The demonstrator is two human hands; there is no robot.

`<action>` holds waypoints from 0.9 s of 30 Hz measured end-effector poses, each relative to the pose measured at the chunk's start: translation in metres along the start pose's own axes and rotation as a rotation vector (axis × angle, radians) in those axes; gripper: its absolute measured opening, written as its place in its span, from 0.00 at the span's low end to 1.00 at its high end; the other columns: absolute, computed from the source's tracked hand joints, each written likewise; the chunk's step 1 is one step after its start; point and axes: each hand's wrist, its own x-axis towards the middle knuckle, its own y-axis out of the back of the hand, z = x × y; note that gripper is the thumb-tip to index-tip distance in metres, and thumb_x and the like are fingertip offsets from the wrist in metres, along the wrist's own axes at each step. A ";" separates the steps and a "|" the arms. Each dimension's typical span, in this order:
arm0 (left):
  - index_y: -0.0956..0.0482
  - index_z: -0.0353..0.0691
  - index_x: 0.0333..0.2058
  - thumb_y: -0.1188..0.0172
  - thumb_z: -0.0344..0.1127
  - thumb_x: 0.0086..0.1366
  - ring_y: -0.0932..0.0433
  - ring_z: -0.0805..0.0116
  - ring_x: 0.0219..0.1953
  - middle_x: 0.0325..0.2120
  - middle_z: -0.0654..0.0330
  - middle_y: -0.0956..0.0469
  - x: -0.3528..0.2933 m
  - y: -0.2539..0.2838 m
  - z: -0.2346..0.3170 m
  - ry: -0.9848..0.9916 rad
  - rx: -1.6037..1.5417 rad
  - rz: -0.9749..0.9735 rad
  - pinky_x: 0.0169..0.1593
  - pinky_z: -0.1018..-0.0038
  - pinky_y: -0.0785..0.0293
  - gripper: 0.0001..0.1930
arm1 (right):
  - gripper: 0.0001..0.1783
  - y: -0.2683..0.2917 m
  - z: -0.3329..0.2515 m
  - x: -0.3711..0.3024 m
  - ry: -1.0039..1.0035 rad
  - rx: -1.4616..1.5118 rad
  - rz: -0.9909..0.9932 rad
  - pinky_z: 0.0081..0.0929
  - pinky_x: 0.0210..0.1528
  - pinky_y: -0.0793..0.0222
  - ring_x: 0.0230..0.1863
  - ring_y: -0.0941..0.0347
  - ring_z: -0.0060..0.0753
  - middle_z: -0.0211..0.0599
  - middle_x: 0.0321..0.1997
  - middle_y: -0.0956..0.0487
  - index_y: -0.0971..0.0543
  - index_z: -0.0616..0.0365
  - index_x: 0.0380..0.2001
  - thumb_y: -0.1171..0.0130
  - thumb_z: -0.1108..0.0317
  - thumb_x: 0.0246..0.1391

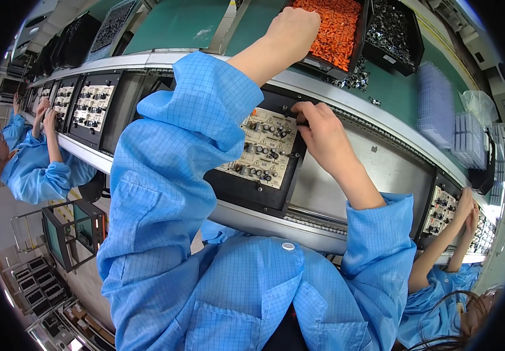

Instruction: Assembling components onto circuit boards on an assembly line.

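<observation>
My left hand (292, 30) reaches out to the left rim of a black bin filled with small orange parts (335, 34). Its fingers are curled, and whatever they hold is hidden. My right hand (324, 133) is at the upper right corner of a circuit board panel (269, 153), thumb and forefinger bent toward each other; I cannot make out anything between them. The cream panel carries several black cylindrical components and lies in a black carrier frame (246, 196) on the conveyor line. My left sleeve covers the panel's left part.
Beside the orange parts stands a black bin of small dark parts (390, 35), with loose parts spilled on the green bench (369, 79). Clear plastic trays (435, 96) are stacked at right. Co-workers' hands (44, 117) (465, 213) work over other boards at both sides.
</observation>
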 end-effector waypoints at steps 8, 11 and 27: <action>0.19 0.33 0.32 0.42 0.26 0.55 0.21 0.51 0.33 0.27 0.49 0.20 -0.011 0.014 -0.009 0.044 -0.206 0.019 0.39 0.63 0.25 0.07 | 0.18 -0.001 -0.009 0.009 0.047 -0.231 -0.076 0.38 0.43 0.30 0.40 0.29 0.48 0.46 0.34 0.23 0.28 0.61 0.40 0.44 0.83 0.42; 0.19 0.34 0.34 0.40 0.29 0.55 0.21 0.52 0.32 0.27 0.50 0.19 -0.027 0.046 -0.002 0.068 -0.303 -0.032 0.38 0.66 0.25 0.08 | 0.18 0.000 -0.015 0.011 0.060 -0.292 -0.088 0.38 0.43 0.30 0.40 0.30 0.48 0.47 0.33 0.23 0.28 0.61 0.40 0.46 0.83 0.41; 0.20 0.29 0.33 0.40 0.27 0.59 0.24 0.77 0.26 0.22 0.59 0.21 -0.134 0.106 -0.011 0.555 -0.788 -0.364 0.32 0.79 0.28 0.06 | 0.20 -0.002 -0.015 0.010 0.037 -0.365 -0.140 0.36 0.42 0.30 0.39 0.30 0.46 0.43 0.29 0.23 0.30 0.61 0.39 0.45 0.84 0.38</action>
